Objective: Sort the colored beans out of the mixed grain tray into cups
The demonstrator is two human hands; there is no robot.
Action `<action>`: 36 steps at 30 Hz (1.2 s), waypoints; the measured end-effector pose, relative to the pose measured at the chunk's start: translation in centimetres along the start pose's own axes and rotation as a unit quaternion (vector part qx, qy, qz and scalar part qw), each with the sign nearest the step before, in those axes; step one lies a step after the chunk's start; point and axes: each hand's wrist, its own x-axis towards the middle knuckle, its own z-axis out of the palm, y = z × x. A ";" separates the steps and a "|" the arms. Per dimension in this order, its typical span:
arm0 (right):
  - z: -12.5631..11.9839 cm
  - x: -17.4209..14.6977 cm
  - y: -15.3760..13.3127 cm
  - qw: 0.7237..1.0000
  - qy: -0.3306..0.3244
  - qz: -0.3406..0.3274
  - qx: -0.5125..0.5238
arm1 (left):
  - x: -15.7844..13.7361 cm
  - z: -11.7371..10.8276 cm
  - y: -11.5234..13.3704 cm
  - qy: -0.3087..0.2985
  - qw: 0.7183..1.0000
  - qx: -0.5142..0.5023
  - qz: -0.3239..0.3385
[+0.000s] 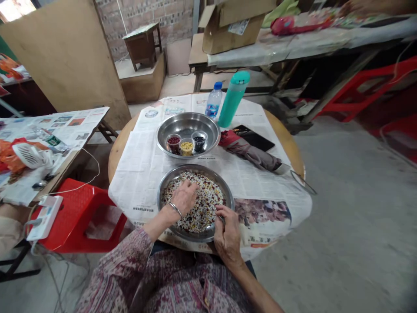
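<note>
Close in front of me, a steel basin point(229, 184) holds a spread of mixed white grains and red, yellow and dark beans point(202, 208). My left hand point(185, 198), with a silver bangle at the wrist, reaches over the mix, its bent fingers down at the grains; whatever is at its fingertips is hidden. At the right rim, my right hand point(227, 230) is curled with thumb and fingers close together, and its contents cannot be made out. Behind stands a second steel basin point(187, 119) with three clear cups: red beans point(173, 141), yellow beans point(186, 148) and black beans point(199, 140).
Newspaper point(137, 161) covers the round table. Toward its back are a water bottle point(213, 101) and a teal flask point(233, 100); a folded umbrella point(250, 152) and a dark phone point(256, 137) lie at the right. A red stool point(76, 217) with a power strip point(44, 217) stands left.
</note>
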 end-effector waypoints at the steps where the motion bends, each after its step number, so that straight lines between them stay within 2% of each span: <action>1: 0.0 0.0 0.0 1.000 0.000 -0.001 -0.001 | -0.4 0.1 0.4 -0.010 1.000 -0.004 0.022; 5: 0.0 -0.1 0.1 1.000 -0.003 -0.004 -0.007 | -3.2 0.2 0.5 -0.014 0.993 -0.013 0.118; 8: 0.0 -0.2 0.2 1.000 -0.008 -0.006 -0.010 | -4.6 -0.3 -0.4 -0.032 0.987 0.007 0.155; 10: -0.1 -0.2 0.2 1.000 -0.009 -0.005 -0.011 | -4.8 -0.8 -1.2 -0.050 0.988 0.033 0.141; 12: -0.2 -0.1 0.0 1.000 -0.011 0.001 -0.010 | -4.6 -1.3 -1.9 -0.054 0.993 0.048 0.097; 15: -0.3 0.0 -0.2 1.000 -0.014 0.006 -0.010 | -3.9 -1.9 -2.6 -0.037 0.998 0.044 0.018; 17: -0.3 0.2 -0.4 1.000 -0.015 0.007 -0.011 | -3.7 -1.9 -2.6 -0.027 0.999 0.026 -0.009; 20: -0.4 0.3 -0.6 1.000 -0.015 0.012 -0.008 | -3.8 -1.3 -1.9 -0.053 0.998 -0.019 0.021; 23: -0.5 0.3 -0.7 1.000 -0.016 0.016 -0.009 | -3.9 -0.4 -0.5 -0.096 0.989 -0.034 0.110; 26: -0.4 0.2 -0.6 1.000 -0.010 0.019 -0.013 | -3.0 0.3 0.7 -0.088 0.976 0.028 0.198; 31: -0.4 0.2 -0.5 1.000 -0.007 0.015 -0.022 | 1.1 0.5 1.1 -0.014 0.948 0.105 0.300; 34: -0.4 0.3 -0.6 1.000 -0.010 0.006 -0.019 | 3.4 -0.1 0.5 0.004 0.949 0.125 0.290; 36: -0.5 0.3 -0.6 1.000 -0.011 0.008 -0.015 | 4.1 -0.8 0.0 -0.008 0.961 0.146 0.233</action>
